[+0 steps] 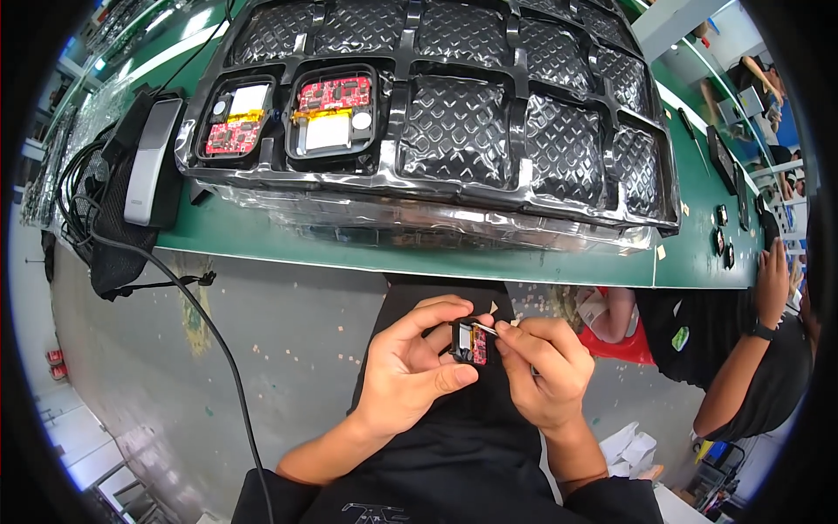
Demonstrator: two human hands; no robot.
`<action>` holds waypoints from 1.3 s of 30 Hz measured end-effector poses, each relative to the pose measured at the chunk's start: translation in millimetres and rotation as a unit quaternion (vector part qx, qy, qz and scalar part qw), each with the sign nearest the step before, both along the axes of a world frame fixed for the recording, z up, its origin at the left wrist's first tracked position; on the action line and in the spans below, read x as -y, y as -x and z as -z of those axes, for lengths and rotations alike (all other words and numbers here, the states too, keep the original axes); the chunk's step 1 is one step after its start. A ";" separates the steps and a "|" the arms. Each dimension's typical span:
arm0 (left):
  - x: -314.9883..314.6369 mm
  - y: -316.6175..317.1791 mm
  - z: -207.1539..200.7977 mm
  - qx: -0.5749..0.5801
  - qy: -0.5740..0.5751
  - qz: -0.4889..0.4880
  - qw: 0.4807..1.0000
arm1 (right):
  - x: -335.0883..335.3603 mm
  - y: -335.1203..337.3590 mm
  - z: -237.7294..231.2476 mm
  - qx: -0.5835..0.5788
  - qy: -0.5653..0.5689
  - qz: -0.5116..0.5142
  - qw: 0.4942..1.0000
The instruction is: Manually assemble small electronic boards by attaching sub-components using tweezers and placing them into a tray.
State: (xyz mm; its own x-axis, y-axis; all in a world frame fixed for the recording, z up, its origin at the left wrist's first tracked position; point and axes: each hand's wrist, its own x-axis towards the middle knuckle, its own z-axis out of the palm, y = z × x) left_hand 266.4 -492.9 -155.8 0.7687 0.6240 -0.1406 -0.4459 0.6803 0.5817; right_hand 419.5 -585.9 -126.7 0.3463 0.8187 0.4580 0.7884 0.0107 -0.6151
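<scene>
1. Closest to the camera: two bare hands, working over the lap, just off the near edge of the green tabletop (367, 260). The left hand (415, 362) has a small black open-backed rectangular housing (471, 343) pinched between thumb and fingers. The right hand (548, 367) is pinching a thin, pale, metallic-looking tool (486, 329) by thumb and fingertips.

2. That housing is where the action is. You can see red circuit board, a pale block and a bit of yellow strip inside. The tool's tip is at or right over the yellow bit, too small to tell if they're touching.

3. Progress, as far as I can judge: this one's mid-job. Guts are in, back's still off, so I'd call it unfinished inside-work.

4. Up on the tabletop there's a big glossy black plastic tray (519, 127) with textured pockets. Two front-row pockets at its left end hold similar units: a black-framed one with red board below the white block (236, 122), and another with red board on top (332, 113). Both are open-backed too, with yellow strip across the middle.

5. What's left, my guess: finish the held one, then back into the tray. Can't tell if the two parked ones are done or waiting.
</scene>
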 end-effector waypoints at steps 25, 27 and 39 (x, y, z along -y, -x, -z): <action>4.2 -6.1 -0.5 -0.020 -0.041 -0.038 0.998 | 1.4 2.6 9.3 0.094 -0.023 0.016 0.995; 2.2 -4.8 3.5 -0.013 -0.075 -0.030 0.997 | 0.9 1.0 10.2 0.065 -0.046 0.015 0.997; -3.1 -7.4 -0.9 -0.014 -0.072 -0.016 0.997 | 1.2 0.6 9.3 0.037 -0.036 0.025 0.998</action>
State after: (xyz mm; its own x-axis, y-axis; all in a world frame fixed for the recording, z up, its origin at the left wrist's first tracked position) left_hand 273.9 -489.7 -155.0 0.7454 0.6630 -0.0686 -0.4477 0.5743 0.6854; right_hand 418.9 -587.1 -135.9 0.3486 0.7650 0.5415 0.8327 0.0124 -0.5536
